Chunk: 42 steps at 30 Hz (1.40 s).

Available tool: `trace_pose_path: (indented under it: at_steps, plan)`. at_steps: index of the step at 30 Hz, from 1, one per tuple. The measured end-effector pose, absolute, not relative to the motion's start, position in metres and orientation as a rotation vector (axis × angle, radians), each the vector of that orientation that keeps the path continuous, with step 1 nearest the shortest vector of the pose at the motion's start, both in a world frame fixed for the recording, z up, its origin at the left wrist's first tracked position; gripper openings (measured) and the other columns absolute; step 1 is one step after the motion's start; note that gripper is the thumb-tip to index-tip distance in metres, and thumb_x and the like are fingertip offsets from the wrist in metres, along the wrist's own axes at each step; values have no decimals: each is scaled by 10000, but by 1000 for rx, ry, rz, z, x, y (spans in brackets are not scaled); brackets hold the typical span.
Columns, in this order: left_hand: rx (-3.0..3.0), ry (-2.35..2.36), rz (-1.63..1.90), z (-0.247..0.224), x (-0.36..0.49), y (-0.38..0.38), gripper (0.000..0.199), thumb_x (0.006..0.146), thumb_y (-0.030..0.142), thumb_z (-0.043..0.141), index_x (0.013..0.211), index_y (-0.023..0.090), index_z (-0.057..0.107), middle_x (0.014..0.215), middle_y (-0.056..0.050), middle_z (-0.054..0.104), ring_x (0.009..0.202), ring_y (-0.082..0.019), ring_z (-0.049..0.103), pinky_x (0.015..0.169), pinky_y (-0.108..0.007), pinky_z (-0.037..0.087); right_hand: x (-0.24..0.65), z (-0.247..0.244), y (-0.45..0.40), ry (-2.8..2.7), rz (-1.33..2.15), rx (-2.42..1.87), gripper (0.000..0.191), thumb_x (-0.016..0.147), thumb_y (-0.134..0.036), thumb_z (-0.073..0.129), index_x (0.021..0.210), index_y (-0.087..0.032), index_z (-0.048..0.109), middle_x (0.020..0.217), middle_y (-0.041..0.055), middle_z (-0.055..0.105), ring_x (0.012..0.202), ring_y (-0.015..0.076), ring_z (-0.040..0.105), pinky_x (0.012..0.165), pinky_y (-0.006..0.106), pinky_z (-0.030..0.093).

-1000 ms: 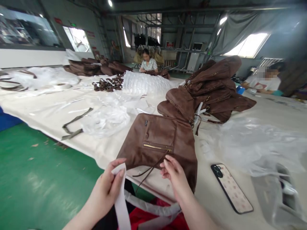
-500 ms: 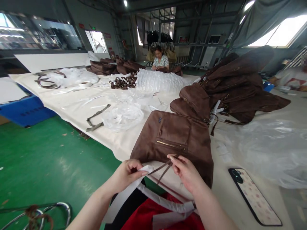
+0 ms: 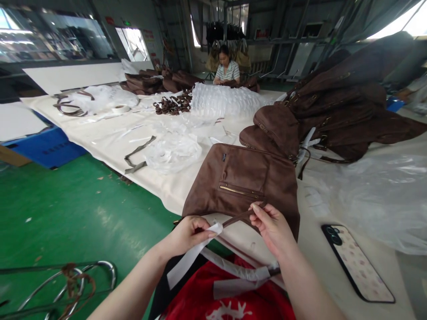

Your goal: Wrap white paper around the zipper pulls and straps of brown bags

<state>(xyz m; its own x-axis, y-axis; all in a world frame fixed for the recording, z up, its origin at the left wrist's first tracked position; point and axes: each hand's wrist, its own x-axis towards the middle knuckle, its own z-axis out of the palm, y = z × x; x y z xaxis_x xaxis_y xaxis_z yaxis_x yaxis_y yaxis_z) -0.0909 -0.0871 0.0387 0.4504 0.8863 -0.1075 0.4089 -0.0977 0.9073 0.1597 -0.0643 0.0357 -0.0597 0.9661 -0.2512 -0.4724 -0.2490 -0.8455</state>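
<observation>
A brown leather-look bag (image 3: 245,173) with a brass zip lies flat on the table edge before me. My left hand (image 3: 196,232) pinches a white paper strip (image 3: 190,262) around one end of thin brown straps (image 3: 236,218). The other stretch of these straps is pinched between the thumb and fingers of my right hand (image 3: 268,221), just over the bag's near edge. Between my forearms hangs a strap wrapped in white material (image 3: 233,266), above red cloth (image 3: 196,295).
A patterned phone (image 3: 358,264) lies at right beside clear plastic (image 3: 376,200). More brown bags (image 3: 347,111) are heaped behind it. Crumpled plastic (image 3: 173,153) and a grey strip (image 3: 136,155) lie left. Across the table (image 3: 156,186) sits a person (image 3: 227,66).
My right hand has moved right and the straps now run together, drawn straighter between my hands. The white strip now wraps their left end. The view has shifted slightly.
</observation>
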Motion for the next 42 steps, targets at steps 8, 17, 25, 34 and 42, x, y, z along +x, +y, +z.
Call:
trace_pose_path:
  at_steps: [8,17,25,34,42]
  plan:
    - [1659,1109,627,37,-88,-86,360,841,425,618,653,123,565,592,41,405,545,-67,339,500,-179,295,157,26,-62,-724,1550,-1128,324,637,-392,834,822,-165,693,744,12,670,615,99,600,571,204,501]
    - [1758,1127,549,32,-69,-73,379,853,453,588,669,122,589,595,28,442,572,-85,375,528,-191,311,152,31,-61,-998,1562,-1207,381,650,-474,798,838,-156,705,684,21,675,624,138,625,600,249,520]
    - [1717,1042,512,36,-46,-49,433,898,500,482,702,129,588,618,34,403,595,-94,365,541,-197,318,170,38,-40,-898,1707,-1173,385,580,-418,860,787,-131,706,683,29,667,607,114,622,563,207,513]
    - [1668,987,674,37,-35,-41,447,900,501,501,730,114,645,757,-30,531,715,-134,487,660,-234,421,185,42,-25,-983,1758,-1096,368,620,-453,825,754,-129,713,596,-4,615,527,70,543,482,167,425]
    - [1846,1078,656,37,-8,-41,429,927,446,469,675,128,608,708,-13,506,677,-121,471,623,-219,398,194,24,-25,-1284,1750,-1210,461,683,-574,715,827,-138,672,453,-77,459,342,41,319,342,189,169]
